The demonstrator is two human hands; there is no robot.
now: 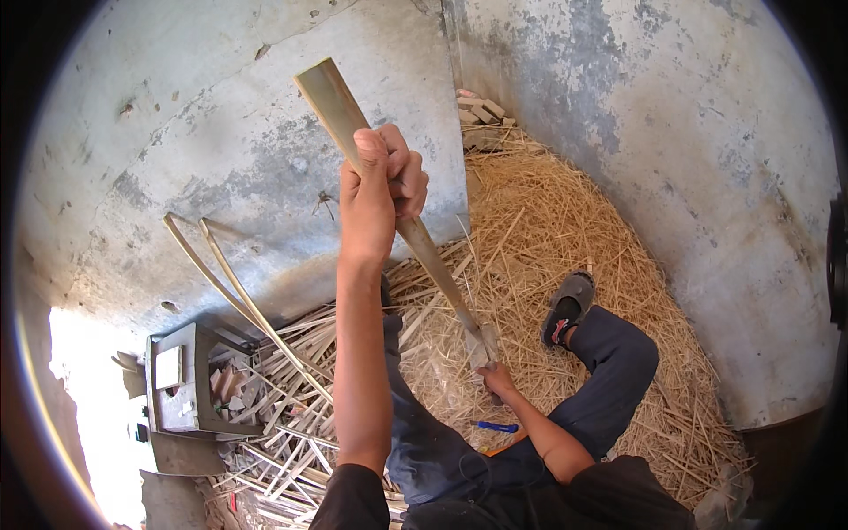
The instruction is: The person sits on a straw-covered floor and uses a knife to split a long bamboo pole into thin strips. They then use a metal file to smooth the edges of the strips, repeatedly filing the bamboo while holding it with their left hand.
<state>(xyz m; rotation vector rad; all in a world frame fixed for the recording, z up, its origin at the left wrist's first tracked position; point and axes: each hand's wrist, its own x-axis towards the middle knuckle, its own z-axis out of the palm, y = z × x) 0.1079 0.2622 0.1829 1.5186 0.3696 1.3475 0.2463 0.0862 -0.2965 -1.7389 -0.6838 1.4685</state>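
Observation:
My left hand [375, 194] is raised and closed around a long split bamboo strip [334, 102], thumb along its face. The strip slants down to the right, its upper end sticking out above my fist. At its lower end my right hand [497, 380] is closed on a knife [478, 347] with a broad greyish blade. The blade lies against or right beside the bamboo; I cannot tell which. A dark handle end shows below the fist. Just under my right hand, a slim blue tool [496, 427] lies by my legs.
Straw-like bamboo shavings [552, 212] cover the floor. Cut strips [291, 442] pile up at left, with two long bent strips [256, 314] leaning on the wall [221, 106]. A wooden box-like stand [181, 380] holds scraps. Bricks [481, 110] lie in the far corner.

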